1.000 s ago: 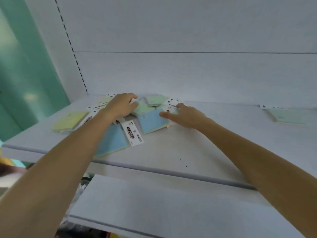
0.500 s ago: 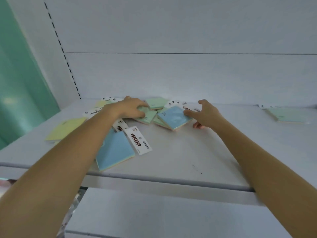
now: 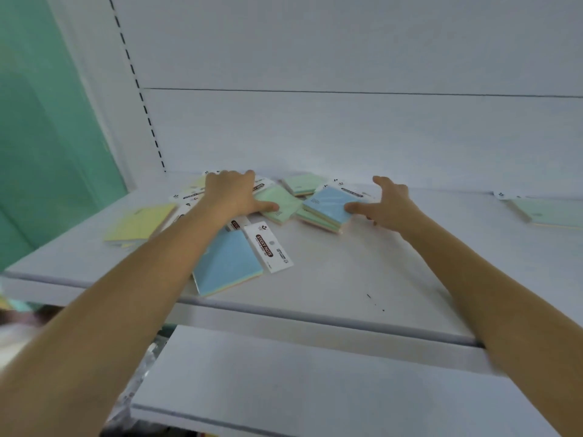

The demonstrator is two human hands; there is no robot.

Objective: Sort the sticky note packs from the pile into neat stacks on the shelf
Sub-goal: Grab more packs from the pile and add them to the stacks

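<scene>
Fingers [image 3: 383,184] of right hand [image 3: 391,206] spread wide and raised, thumb tip touching right corner of blue pack [image 3: 328,205]; nothing gripped. Left hand [image 3: 232,197] palm-down on pile [image 3: 189,197], fingers bent over its far side, tips hidden: cannot tell whether gripping. Left thumb straight on green pack [image 3: 282,201].

Pile on shelf [image 3: 362,279], left of middle, against back panel. Counted there: two blue, at least three green, one yellow pack [image 3: 142,222]; white cards poking from under left hand, packs there not countable. Far green pack [image 3: 542,212] alone at right, well apart. Lower shelf [image 3: 315,389] below.

Near blue pack [image 3: 227,263] flat, askew, long axis roughly left to right, header [image 3: 268,247] at right end, print "STICKY NOTE" along it. Blue pack at right hand tilted on a green one, one corner toward front, header toward back right.

Each pack: square pastel pad, paler layers at edge, white header card on one side.
</scene>
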